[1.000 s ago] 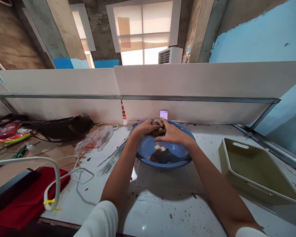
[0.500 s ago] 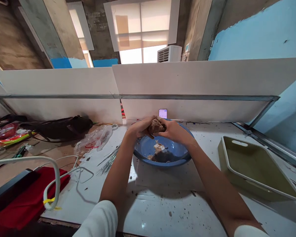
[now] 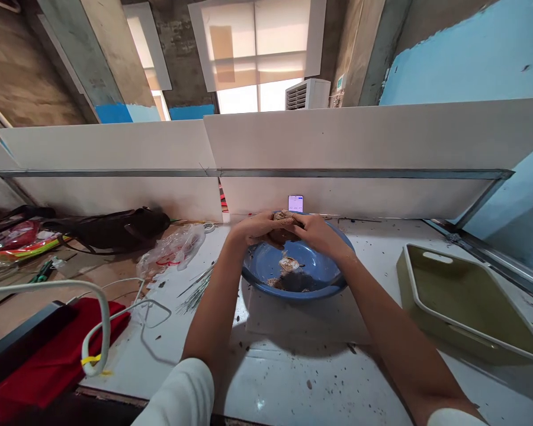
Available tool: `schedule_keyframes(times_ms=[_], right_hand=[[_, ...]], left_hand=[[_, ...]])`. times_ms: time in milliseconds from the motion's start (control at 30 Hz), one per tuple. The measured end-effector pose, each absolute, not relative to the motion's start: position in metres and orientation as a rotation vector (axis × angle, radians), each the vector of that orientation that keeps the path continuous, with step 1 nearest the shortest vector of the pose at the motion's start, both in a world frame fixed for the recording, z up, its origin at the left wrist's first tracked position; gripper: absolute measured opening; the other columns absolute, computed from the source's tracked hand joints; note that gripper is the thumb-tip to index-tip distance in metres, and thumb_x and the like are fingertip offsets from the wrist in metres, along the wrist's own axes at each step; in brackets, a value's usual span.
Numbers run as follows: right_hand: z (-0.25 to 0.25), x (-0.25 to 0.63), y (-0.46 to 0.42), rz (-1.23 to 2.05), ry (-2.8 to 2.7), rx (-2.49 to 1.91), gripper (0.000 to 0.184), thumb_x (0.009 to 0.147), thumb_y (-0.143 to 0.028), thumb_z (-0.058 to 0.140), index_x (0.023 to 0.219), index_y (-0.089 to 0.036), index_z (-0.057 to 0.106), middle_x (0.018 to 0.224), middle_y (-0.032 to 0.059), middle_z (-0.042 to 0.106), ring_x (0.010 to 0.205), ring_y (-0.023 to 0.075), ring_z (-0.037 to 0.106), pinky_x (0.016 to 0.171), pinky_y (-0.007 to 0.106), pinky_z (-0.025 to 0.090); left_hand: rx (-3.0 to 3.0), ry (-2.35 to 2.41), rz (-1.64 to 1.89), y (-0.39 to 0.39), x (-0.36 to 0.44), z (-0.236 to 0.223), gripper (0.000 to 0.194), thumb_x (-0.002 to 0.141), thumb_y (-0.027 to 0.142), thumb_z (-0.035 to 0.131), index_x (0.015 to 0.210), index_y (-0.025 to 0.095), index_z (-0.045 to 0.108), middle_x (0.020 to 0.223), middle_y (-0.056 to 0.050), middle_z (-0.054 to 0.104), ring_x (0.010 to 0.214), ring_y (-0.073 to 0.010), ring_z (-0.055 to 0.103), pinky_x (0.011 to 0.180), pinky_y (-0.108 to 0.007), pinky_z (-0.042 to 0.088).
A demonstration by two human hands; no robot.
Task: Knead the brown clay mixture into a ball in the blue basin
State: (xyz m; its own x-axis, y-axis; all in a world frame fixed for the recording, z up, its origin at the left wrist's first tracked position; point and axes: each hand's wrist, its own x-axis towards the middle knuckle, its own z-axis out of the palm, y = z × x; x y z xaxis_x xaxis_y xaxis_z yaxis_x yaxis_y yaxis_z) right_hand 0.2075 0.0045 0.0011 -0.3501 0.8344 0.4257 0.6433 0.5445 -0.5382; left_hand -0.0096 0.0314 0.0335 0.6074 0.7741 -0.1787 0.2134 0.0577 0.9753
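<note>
Over the far side of a blue basin, both my hands are closed around a rough brown lump, whose exact material I cannot make out. My left hand wraps it from the left, and my right hand presses on it from the right with fingers across its top. Much of the lump is hidden by the fingers. Inside the basin lie a pale, crumpled piece and some brown crumbs.
A phone stands behind the basin against a white panel. To the right sits an olive tray. On the left lie thin wires, a clear plastic bag, a black bag and a red cloth. Dark specks dot the white tabletop.
The lump has turned in my hands, and my right fingers now reach over its top. Both hands stay above the basin. The view has shifted slightly.
</note>
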Motion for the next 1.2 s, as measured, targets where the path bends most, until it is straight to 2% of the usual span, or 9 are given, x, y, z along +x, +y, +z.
schedule_keyframes(times_ms=[133, 267, 400, 533, 667, 800, 933, 1100, 1200], right_hand=[[0.003, 0.209, 0.001, 0.405, -2.123, -1.163, 0.044, 0.113, -0.057, 0.06, 0.133, -0.024, 0.082, 0.109, 0.0082, 0.088, 0.094, 0.0277, 0.077, 0.084, 0.036, 0.055], [0.003, 0.21, -0.002, 0.471, -2.117, -1.106, 0.055, 0.112, -0.061, 0.061, 0.152, -0.026, 0.076, 0.133, 0.0107, 0.086, 0.119, 0.0331, 0.079, 0.101, 0.043, 0.061], [-0.001, 0.209, 0.0, 0.482, -2.082, -1.107, 0.062, 0.111, -0.065, 0.06, 0.158, -0.027, 0.072, 0.149, 0.0128, 0.08, 0.141, 0.0396, 0.073, 0.117, 0.052, 0.058], [-0.006, 0.208, 0.003, 0.564, -1.987, -1.135, 0.086, 0.107, -0.072, 0.061, 0.179, -0.026, 0.048, 0.158, 0.0146, 0.074, 0.15, 0.0425, 0.067, 0.127, 0.062, 0.052], [-0.01, 0.207, 0.008, 0.647, -1.861, -1.064, 0.101, 0.105, -0.077, 0.062, 0.186, -0.03, 0.027, 0.179, 0.0149, 0.054, 0.166, 0.0414, 0.051, 0.136, 0.065, 0.041], [-0.013, 0.212, 0.021, 0.663, -1.616, -1.024, 0.101, 0.099, -0.081, 0.067, 0.181, -0.035, 0.031, 0.182, 0.0183, 0.047, 0.162, 0.0415, 0.055, 0.13, 0.062, 0.05], [-0.009, 0.227, 0.035, 0.781, -1.37, -0.887, 0.089, 0.091, -0.079, 0.072, 0.166, -0.041, 0.042, 0.168, 0.0122, 0.057, 0.153, 0.034, 0.062, 0.11, 0.053, 0.068], [0.012, 0.238, 0.019, 0.852, -1.309, -0.794, 0.067, 0.087, -0.072, 0.077, 0.142, -0.04, 0.057, 0.147, 0.007, 0.068, 0.14, 0.03, 0.067, 0.103, 0.049, 0.071], [0.031, 0.244, -0.012, 0.707, -1.306, -0.761, 0.057, 0.087, -0.063, 0.085, 0.132, -0.037, 0.062, 0.131, 0.0057, 0.07, 0.124, 0.0277, 0.072, 0.097, 0.045, 0.071]], left_hand=[[1.424, 0.877, 0.555, 0.036, -0.009, 0.03, 0.046, 0.089, 0.057, 0.096, 0.097, 0.016, 0.078, 0.077, -0.005, 0.075, 0.077, -0.0189, 0.073, 0.086, -0.038, 0.069], [1.402, 0.944, 0.619, 0.039, -0.006, 0.027, 0.03, 0.094, 0.045, 0.087, 0.111, 0.021, 0.08, 0.085, -0.004, 0.079, 0.081, -0.0202, 0.074, 0.082, -0.037, 0.069], [1.372, 1.03, 0.707, 0.039, -0.003, 0.027, 0.023, 0.098, 0.045, 0.075, 0.111, 0.025, 0.078, 0.096, -0.004, 0.083, 0.093, -0.0257, 0.079, 0.079, -0.036, 0.069], [1.307, 1.094, 0.786, 0.037, -0.005, 0.03, 0.03, 0.095, 0.042, 0.077, 0.118, 0.024, 0.074, 0.111, -0.008, 0.084, 0.106, -0.0317, 0.08, 0.085, -0.043, 0.071], [1.276, 1.077, 0.852, 0.038, -0.004, 0.028, 0.031, 0.098, 0.039, 0.072, 0.125, 0.022, 0.072, 0.129, -0.013, 0.082, 0.12, -0.0332, 0.078, 0.089, -0.045, 0.072], [1.223, 1.038, 0.864, 0.043, -0.002, 0.025, 0.028, 0.097, 0.032, 0.069, 0.122, 0.023, 0.076, 0.134, -0.013, 0.082, 0.127, -0.035, 0.077, 0.088, -0.046, 0.074], [1.158, 1.035, 0.865, 0.043, -0.003, 0.028, 0.03, 0.097, 0.033, 0.069, 0.124, 0.022, 0.077, 0.132, -0.013, 0.083, 0.125, -0.0343, 0.079, 0.09, -0.047, 0.075], [1.122, 1.008, 0.828, 0.042, -0.004, 0.031, 0.03, 0.097, 0.031, 0.066, 0.122, 0.019, 0.077, 0.127, -0.015, 0.084, 0.119, -0.032, 0.081, 0.091, -0.046, 0.075], [1.109, 1.018, 0.844, 0.043, -0.003, 0.029, 0.03, 0.096, 0.03, 0.066, 0.121, 0.018, 0.077, 0.12, -0.014, 0.085, 0.114, -0.0309, 0.081, 0.086, -0.044, 0.076]])
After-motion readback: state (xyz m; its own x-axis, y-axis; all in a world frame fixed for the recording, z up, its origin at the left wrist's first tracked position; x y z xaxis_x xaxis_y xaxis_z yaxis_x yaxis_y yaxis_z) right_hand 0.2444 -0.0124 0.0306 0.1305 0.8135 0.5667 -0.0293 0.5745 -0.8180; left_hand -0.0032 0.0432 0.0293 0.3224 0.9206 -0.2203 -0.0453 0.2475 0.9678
